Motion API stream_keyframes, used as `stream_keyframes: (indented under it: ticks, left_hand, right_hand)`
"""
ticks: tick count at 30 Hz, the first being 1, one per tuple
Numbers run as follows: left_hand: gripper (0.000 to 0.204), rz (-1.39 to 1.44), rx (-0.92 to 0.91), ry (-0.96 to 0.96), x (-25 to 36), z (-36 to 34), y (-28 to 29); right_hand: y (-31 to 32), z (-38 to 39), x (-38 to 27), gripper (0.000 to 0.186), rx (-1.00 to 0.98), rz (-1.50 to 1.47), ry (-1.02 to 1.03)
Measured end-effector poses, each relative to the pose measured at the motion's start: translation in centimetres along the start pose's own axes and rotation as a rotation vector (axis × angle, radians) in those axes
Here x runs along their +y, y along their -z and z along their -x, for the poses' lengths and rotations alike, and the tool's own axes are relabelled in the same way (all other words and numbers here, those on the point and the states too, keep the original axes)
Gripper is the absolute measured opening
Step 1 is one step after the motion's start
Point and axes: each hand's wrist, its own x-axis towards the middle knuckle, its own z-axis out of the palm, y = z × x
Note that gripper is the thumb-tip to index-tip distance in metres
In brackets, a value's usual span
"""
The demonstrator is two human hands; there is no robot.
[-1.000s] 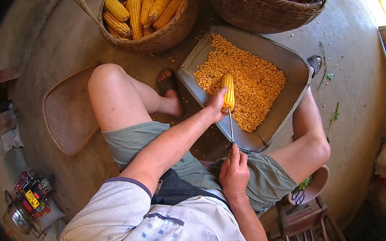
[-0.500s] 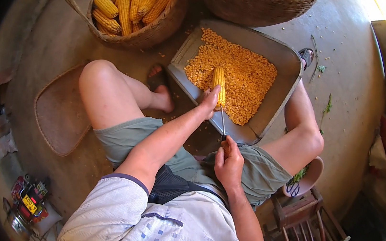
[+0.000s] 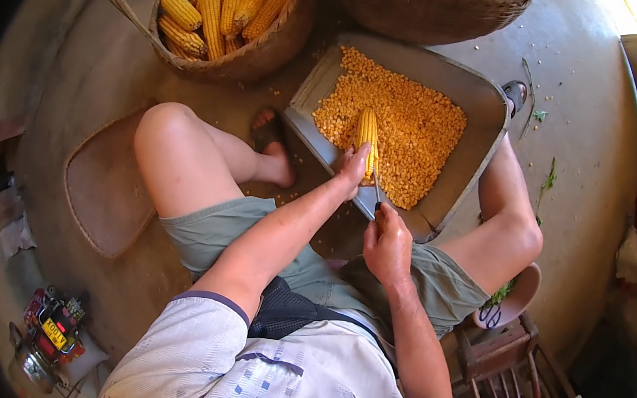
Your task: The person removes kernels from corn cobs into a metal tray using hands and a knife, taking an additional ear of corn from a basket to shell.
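My left hand (image 3: 352, 170) is closed around the lower end of a yellow corn cob (image 3: 367, 129), which points away from me over a grey tub (image 3: 444, 214). Loose corn kernels (image 3: 415, 123) cover the tub's floor. In my right hand (image 3: 389, 247) is the dark handle of a screwdriver (image 3: 378, 196). Its thin metal shaft runs up along the right side of the cob near its lower end, and the tip is hard to make out there. The tub sits between my legs, tilted in view.
A wicker basket (image 3: 276, 55) of corn cobs stands at the far left, and a larger basket (image 3: 412, 16) behind the tub. A flat woven tray (image 3: 109, 189) lies left of my knee. To the right are a pink bowl (image 3: 519, 299) with greens and scissors, and a wooden chair (image 3: 503, 381).
My right hand has moved forward, pushing the screwdriver's shaft farther up along the cob. My left hand still holds the cob. The whole view has shifted slightly.
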Motion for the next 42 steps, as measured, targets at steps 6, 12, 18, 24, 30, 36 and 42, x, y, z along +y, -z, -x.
stream_keyframes:
  ticks: [6, 12, 18, 24, 30, 36, 42]
  left_hand:
    - [0.036, 0.157, -0.184, 0.212, 3.8, 3.4, -1.4]
    - [0.047, 0.141, -0.187, 0.266, 4.8, 3.4, -0.6]
    - [0.050, 0.179, -0.232, 0.291, 5.1, 3.7, -1.2]
    - [0.049, 0.136, -0.213, 0.260, 4.2, 3.0, -1.1]
    - [0.047, 0.162, -0.166, 0.286, 3.9, 2.9, -1.3]
    - [0.047, 0.197, -0.158, 0.269, 4.0, 2.8, -1.7]
    - [0.053, 0.132, -0.036, 0.259, 3.6, 2.7, -2.2]
  right_hand:
    - [2.0, -1.2, 1.8, 0.036, -0.046, 0.015, 0.112]
    - [4.2, 0.7, -2.4, 0.040, -0.213, 0.219, 0.023]
    - [2.7, 0.7, -3.0, 0.044, -0.183, 0.274, -0.026]
    - [0.6, -2.0, -2.6, 0.036, -0.171, 0.330, -0.078]
    - [-0.1, -1.9, -2.4, 0.035, -0.133, 0.333, -0.056]
    - [-2.4, -2.3, -2.6, 0.045, -0.133, 0.455, -0.059]
    - [-3.3, -7.1, -1.6, 0.029, -0.069, 0.347, -0.097]
